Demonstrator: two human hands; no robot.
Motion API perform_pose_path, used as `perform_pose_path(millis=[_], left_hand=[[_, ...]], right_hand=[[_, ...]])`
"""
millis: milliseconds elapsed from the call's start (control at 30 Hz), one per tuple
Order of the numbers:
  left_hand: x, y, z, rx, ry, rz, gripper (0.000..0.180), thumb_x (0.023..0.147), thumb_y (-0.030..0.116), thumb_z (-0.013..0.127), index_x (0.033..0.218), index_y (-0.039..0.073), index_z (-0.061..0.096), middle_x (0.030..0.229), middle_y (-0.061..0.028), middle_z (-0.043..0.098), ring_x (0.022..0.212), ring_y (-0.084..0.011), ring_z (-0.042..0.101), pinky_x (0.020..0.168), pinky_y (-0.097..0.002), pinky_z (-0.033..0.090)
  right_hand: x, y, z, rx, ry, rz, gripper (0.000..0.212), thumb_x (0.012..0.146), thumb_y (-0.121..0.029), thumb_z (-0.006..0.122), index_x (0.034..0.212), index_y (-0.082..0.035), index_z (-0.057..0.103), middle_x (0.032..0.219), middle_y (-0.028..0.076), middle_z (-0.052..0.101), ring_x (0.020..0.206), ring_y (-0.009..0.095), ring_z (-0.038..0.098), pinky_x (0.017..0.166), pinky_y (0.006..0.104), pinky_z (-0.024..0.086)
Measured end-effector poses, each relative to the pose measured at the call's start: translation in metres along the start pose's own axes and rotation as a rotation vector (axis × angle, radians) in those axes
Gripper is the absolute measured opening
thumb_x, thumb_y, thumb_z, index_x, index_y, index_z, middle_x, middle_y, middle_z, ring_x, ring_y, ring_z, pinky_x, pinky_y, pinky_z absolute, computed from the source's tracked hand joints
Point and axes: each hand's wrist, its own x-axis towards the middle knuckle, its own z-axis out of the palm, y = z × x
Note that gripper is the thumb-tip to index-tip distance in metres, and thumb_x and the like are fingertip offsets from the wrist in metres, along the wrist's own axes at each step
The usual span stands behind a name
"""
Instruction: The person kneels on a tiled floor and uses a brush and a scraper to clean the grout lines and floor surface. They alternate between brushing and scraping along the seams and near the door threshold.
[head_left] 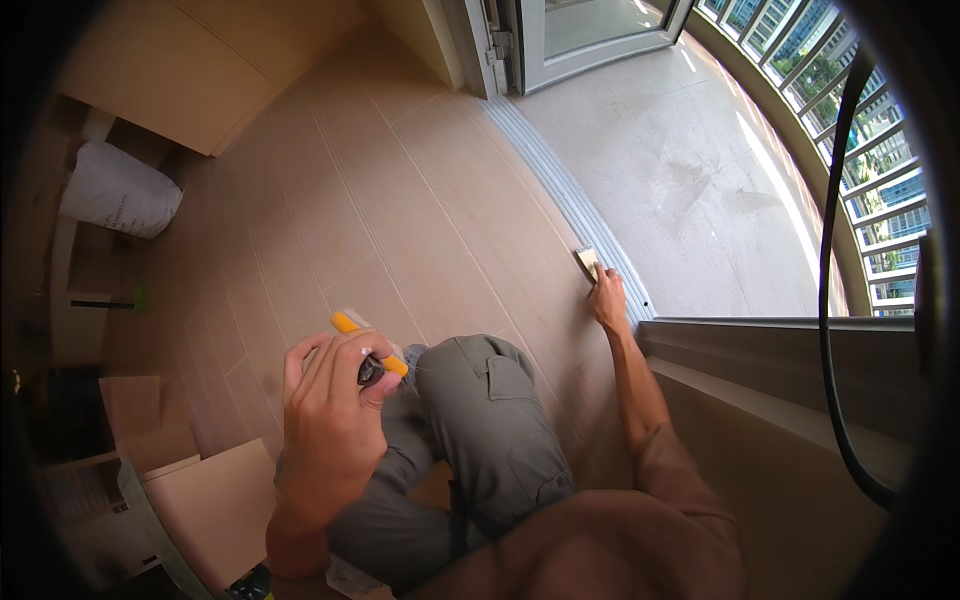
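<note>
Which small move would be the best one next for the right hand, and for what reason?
Probably a short slide of the small flat tool along the edge of the grooved track: the right hand holds this tool close beside the track, which runs on ahead from there. The left hand, holding a yellow tool, is well away from it.

The left hand (pixel 340 405) is raised in front of the body, its back toward the view, the fingers (pixel 318 362) curled inward in a closed grip. Its forearm (pixel 300 535) rises steeply from the lower edge, the wrist nearly straight. The right arm (pixel 645 400) stretches far forward and to the right, with only a slight bend at the elbow; the right hand (pixel 607 298) is low at its end, fingers closed. Between the arms, one knee (pixel 475 365) is sharply bent.
</note>
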Motion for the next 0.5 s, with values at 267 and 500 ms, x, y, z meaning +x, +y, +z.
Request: perform_pose_path(millis=[267, 500], left_hand=[[0.002, 0.034, -0.023, 0.071, 0.086, -0.017, 0.016, 0.104, 0.014, 0.060, 0.117, 0.004, 0.057, 0.109, -0.0139, 0.070, 0.105, -0.0333, 0.070, 0.109, -0.0530, 0.041], [0.042, -0.011, 0.006, -0.049, 0.050, -0.141, 0.015, 0.103, 0.017, 0.057, 0.110, 0.003, 0.056, 0.106, -0.0151, 0.068, 0.109, -0.0334, 0.066, 0.110, -0.0555, 0.042]], right_hand=[[0.013, -0.019, -0.034, -0.063, -0.234, -0.020, 0.061, 0.088, -0.021, 0.067, 0.148, -0.025, 0.059, 0.105, 0.029, 0.066, 0.096, 0.046, 0.070, 0.084, 0.0533, 0.057], [0.028, -0.040, -0.045, -0.148, -0.308, -0.075, 0.043, 0.100, -0.035, 0.064, 0.142, -0.027, 0.065, 0.090, 0.025, 0.071, 0.082, 0.041, 0.072, 0.074, 0.0513, 0.056]])
